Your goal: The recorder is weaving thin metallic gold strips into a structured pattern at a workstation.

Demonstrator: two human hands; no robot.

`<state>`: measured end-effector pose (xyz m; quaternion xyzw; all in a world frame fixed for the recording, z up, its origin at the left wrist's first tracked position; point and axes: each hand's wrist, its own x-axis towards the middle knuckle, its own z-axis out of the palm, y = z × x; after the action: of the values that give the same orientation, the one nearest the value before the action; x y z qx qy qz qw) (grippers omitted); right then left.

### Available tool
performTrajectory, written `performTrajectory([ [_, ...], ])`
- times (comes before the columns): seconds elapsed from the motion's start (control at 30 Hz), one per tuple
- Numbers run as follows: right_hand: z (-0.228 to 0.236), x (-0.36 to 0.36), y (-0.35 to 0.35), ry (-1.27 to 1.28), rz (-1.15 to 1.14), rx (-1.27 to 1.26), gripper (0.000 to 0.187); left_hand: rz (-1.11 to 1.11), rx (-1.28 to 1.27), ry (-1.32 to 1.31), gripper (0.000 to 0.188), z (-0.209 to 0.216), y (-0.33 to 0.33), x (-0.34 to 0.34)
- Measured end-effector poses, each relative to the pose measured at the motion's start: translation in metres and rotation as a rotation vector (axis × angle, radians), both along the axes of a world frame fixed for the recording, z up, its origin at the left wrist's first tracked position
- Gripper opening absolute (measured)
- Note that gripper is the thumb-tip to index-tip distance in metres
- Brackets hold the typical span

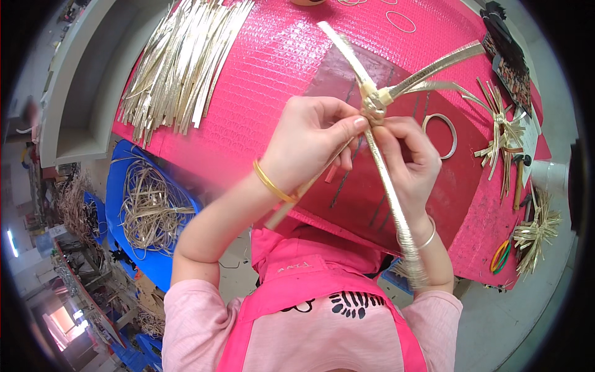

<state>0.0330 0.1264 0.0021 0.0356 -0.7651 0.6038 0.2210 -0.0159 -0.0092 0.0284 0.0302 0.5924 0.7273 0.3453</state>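
Between my hands, above a dark red board (427,211), is a woven knot (374,106) of flat, shiny gold strips. Long loose strip ends stick out from it toward the far side, the right and down toward my body. My left hand (313,133) pinches the knot's near left side between thumb and fingers, with one strip trailing down beneath my wrist. Closed around its near right side, my right hand (409,155) has its fingertips against the knot; some are hidden. One long gold strip (393,204) hangs between the hands, its lower end blurred across my right forearm.
A heap of gold strips (180,68) lies on the pink mat (266,80) at the far left. Right of my hands sit a tape roll (455,137), tied strip bundles (505,133), a hammer (519,186) and scissors (499,255). A blue bin (114,192) holds tangled strips.
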Motion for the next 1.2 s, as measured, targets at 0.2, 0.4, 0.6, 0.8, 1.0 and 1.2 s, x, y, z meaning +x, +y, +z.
performTrajectory([
  [0.2, 0.006, 0.003, 0.015, -0.34, 0.14, -0.353, 0.014, 0.231, -0.047, 0.405, 0.015, -0.007, 0.012, 0.012],
  [0.4, 0.001, -0.001, 0.029, -0.533, 0.349, -0.757, 0.018, -0.188, -0.055, 0.133, 0.016, 0.0, -0.005, -0.012],
  [0.6, 0.006, -0.007, 0.033, -0.462, 0.275, -0.206, 0.019, -0.167, -0.278, 0.351, 0.014, 0.0, -0.004, -0.01],
  [0.8, 0.002, -0.017, 0.042, -0.727, 0.519, -0.458, 0.017, -0.002, -0.565, 1.199, 0.007, -0.014, 0.003, 0.0],
  [1.0, -0.004, -0.012, 0.03, -0.715, 0.421, -0.636, 0.013, 0.134, -0.652, 1.312, 0.01, -0.017, 0.005, 0.004],
  [1.2, -0.007, -0.006, 0.02, -0.563, 0.336, -0.635, 0.013, -0.004, -0.38, 0.523, 0.01, -0.005, -0.003, 0.002],
])
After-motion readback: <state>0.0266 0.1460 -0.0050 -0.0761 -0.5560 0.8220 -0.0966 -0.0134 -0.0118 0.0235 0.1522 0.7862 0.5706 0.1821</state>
